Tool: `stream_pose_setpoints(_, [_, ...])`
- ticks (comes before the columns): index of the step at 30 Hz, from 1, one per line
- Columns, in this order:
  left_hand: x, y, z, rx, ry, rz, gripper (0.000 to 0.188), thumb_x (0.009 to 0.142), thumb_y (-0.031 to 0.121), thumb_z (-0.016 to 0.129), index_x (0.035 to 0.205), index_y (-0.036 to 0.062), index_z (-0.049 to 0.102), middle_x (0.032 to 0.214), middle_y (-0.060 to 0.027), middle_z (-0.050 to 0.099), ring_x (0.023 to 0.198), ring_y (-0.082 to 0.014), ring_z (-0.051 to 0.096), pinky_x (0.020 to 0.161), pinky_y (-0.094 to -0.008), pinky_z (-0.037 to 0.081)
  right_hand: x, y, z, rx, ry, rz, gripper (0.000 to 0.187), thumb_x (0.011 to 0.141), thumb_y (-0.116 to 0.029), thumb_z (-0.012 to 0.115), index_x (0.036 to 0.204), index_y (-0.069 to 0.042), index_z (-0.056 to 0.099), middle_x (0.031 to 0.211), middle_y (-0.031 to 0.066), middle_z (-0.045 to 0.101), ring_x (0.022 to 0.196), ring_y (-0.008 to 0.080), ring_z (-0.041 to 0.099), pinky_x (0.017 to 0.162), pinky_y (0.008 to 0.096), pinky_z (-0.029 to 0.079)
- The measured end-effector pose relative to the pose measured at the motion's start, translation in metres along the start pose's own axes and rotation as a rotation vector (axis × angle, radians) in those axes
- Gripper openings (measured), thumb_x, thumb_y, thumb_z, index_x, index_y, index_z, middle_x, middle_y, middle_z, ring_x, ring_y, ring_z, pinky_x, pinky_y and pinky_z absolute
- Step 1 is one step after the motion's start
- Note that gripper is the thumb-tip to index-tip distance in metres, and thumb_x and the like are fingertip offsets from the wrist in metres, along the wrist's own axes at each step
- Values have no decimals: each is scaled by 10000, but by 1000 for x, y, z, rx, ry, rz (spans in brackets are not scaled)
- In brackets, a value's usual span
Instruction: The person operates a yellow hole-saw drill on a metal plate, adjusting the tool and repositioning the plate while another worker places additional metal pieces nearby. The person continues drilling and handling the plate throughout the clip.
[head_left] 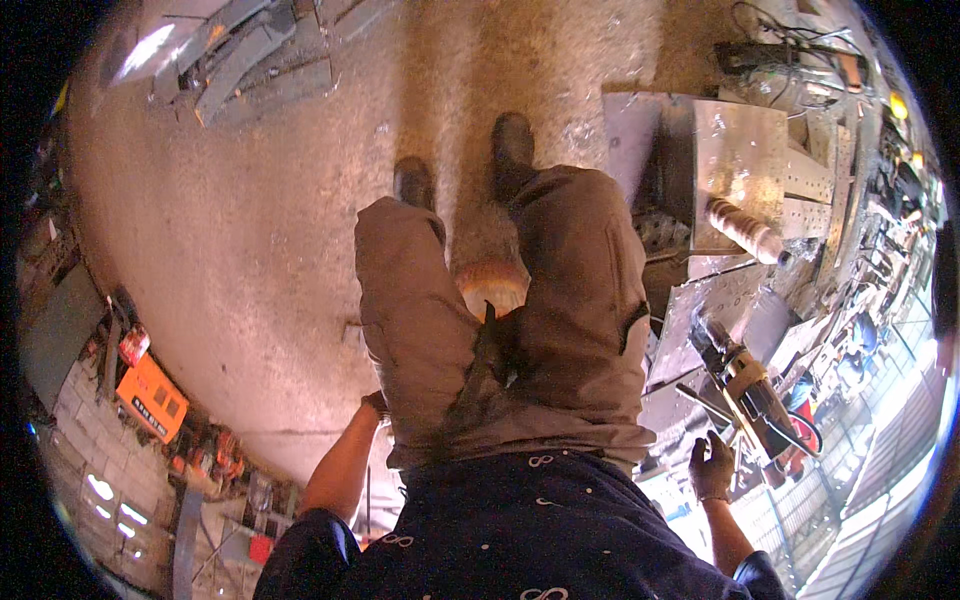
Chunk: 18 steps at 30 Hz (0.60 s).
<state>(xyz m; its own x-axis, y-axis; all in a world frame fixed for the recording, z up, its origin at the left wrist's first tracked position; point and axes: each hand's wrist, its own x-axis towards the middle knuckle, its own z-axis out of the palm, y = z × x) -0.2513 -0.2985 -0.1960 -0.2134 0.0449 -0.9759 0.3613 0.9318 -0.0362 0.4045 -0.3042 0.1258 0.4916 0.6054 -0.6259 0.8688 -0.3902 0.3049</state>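
I am seated with both legs in brown trousers. My right hand [712, 467], in a dark glove, is held out at the right with its fingers apart, and nothing shows in it. Just beyond it lies a power tool [755, 398] with a tan and dark body, resembling a grinder; a gap seems to separate the two. My left hand [376, 403] hangs low beside my left thigh. It is mostly hidden by the leg, so its fingers cannot be made out.
Metal plates [738, 150] and a ribbed cylinder [745, 230] are at my right. Flat metal pieces [255, 65] lie at the far left. An orange box-shaped machine [152, 397] stands at the left. Cables [800, 45] are tangled at the far right.
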Motion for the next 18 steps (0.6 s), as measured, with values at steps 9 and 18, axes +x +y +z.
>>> stream_pose_setpoints(9, [-75,-1,19,-29,-93,-183,648,1075,539,569,1483,41,653,1412,-201,701,1297,-397,659,1117,-505,538,6,-8,-13,-85,-177,13,498,1086,-387,623,1359,10,749,1253,260,779,1154,431,739,1028,509,589])
stream_pose_setpoints(18, [-68,-1,-1,-13,-92,-220,626,1085,508,570,1489,35,644,1402,-191,704,1281,-385,664,1113,-501,541,10,-7,-11,-79,-188,33,427,1068,-344,674,1318,-16,783,1226,235,787,1143,422,720,1062,518,549])
